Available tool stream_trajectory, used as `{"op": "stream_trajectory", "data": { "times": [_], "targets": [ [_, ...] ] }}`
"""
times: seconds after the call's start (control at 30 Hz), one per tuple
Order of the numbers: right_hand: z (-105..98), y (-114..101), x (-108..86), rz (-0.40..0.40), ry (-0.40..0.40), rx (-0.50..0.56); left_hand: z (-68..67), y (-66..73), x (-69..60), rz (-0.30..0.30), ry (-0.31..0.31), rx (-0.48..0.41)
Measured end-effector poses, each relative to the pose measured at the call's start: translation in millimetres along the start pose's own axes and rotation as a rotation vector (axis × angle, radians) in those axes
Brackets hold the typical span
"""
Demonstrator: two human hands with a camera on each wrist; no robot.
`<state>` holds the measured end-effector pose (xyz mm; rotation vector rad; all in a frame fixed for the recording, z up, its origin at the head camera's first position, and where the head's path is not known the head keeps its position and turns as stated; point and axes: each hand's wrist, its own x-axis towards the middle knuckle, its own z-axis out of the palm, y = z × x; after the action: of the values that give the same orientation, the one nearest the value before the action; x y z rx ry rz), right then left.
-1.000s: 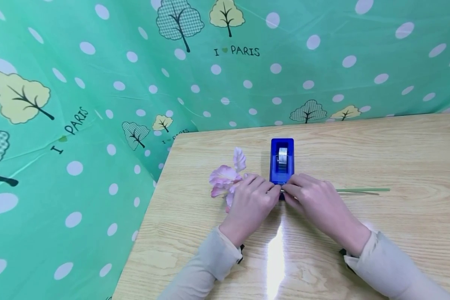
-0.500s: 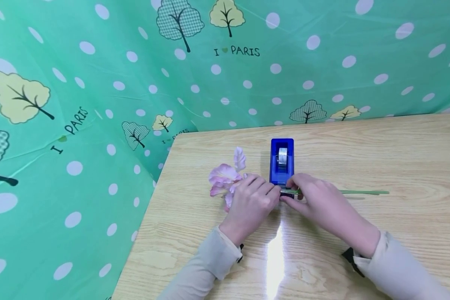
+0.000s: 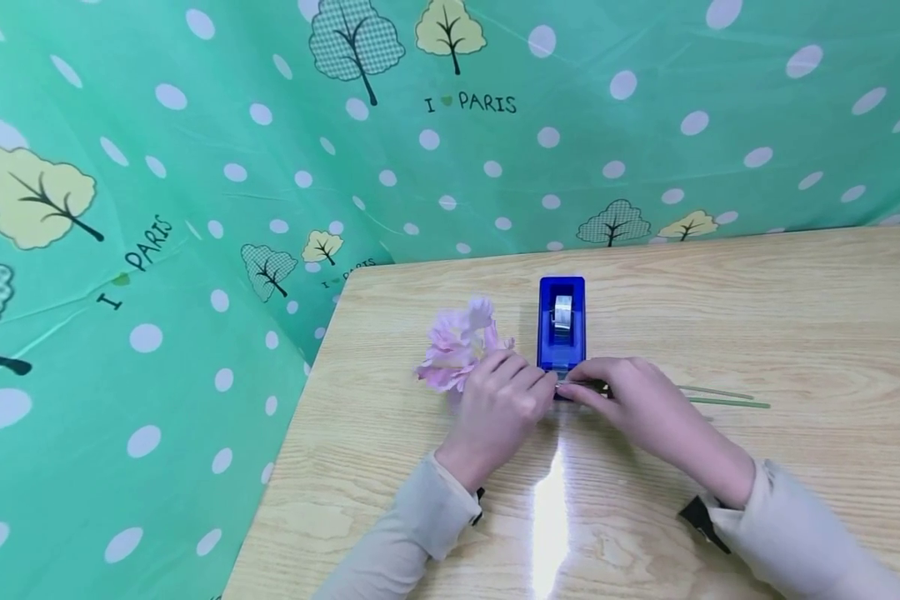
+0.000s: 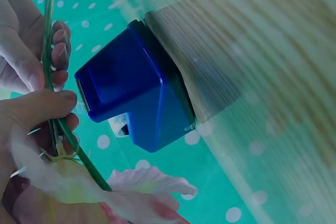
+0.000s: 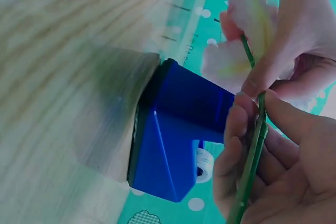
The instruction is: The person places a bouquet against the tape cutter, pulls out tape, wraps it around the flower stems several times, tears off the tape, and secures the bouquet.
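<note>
The left hand (image 3: 501, 408) pinches green stems (image 4: 86, 162) just below pink and white flowers (image 3: 453, 343). Right beside it, the right hand (image 3: 648, 417) holds the same stems (image 5: 252, 169) between thumb and fingers, their ends (image 3: 727, 403) sticking out to the right. In the right wrist view the thumb and fingertips of both hands nearly meet on the stems. A blue tape dispenser (image 3: 562, 333) with a roll of clear tape (image 3: 562, 313) stands just beyond the hands, its toothed edge (image 4: 83, 96) facing them in the left wrist view.
The wooden table (image 3: 795, 317) extends on both sides, its left edge running down towards the person. A green curtain (image 3: 495, 167) with white dots and trees hangs behind and to the left. Light reflects off the table in front of the hands.
The flowers have turned and bunched differently beside the left hand. The stem ends have spread apart and dropped slightly nearer the person. The right hand moved from close against the left, back a little, then near again.
</note>
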<state>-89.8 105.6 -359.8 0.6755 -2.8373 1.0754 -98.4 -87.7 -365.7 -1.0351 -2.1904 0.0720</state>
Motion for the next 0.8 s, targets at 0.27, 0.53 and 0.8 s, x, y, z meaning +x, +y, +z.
{"op": "stream_trajectory", "data": {
  "times": [0.27,0.53,0.8],
  "targets": [
    [3.5,0.4,-0.5,0.004,0.044,0.013,1.0,-0.2,-1.1,-0.024,-0.003,-0.016],
    [5.8,0.7,-2.2,-0.042,0.087,0.025,1.9,0.4,-2.9,-0.082,-0.007,-0.004],
    [8.4,3.1,-2.9,-0.091,0.128,-0.001,-1.2,1.4,-1.9,-0.127,-0.16,-0.021]
  ]
}}
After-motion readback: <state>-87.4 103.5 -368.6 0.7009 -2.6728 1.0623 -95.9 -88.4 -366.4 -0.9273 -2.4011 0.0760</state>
